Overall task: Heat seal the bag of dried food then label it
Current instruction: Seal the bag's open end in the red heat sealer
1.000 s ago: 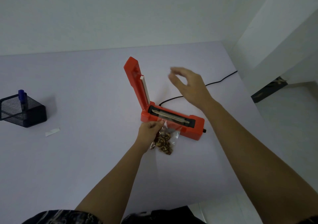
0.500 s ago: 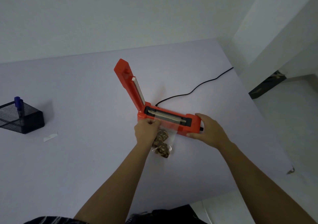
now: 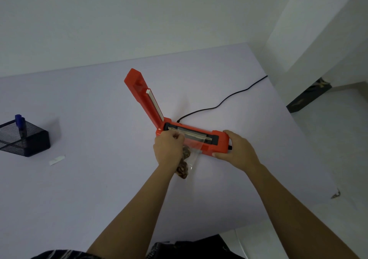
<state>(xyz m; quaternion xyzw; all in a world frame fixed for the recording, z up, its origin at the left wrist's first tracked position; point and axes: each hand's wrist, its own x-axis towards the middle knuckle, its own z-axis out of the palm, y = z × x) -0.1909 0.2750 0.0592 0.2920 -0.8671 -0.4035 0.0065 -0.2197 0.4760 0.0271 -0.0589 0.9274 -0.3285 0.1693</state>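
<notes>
An orange heat sealer [image 3: 221, 139] lies in the middle of the pale table [image 3: 99, 189], its lid arm [image 3: 142, 95] raised steeply to the upper left. A clear bag of brown dried food [image 3: 186, 159] lies in front of it, its mouth laid over the sealing strip. My left hand [image 3: 168, 149] pinches the bag's top left corner at the sealer's hinge end. My right hand [image 3: 238, 149] grips the sealer's right end, next to a small black knob. A white label strip [image 3: 57, 159] lies far left on the table.
A black mesh pen holder [image 3: 25, 139] with a blue marker [image 3: 20, 123] stands at the left edge. The sealer's black cord [image 3: 223, 103] runs back right off the table. The table's right and near edges drop to a white floor.
My right hand came down from the air above the sealer and took hold of its right end. My left hand slid the bag's mouth further onto the strip. The view shifted slightly.
</notes>
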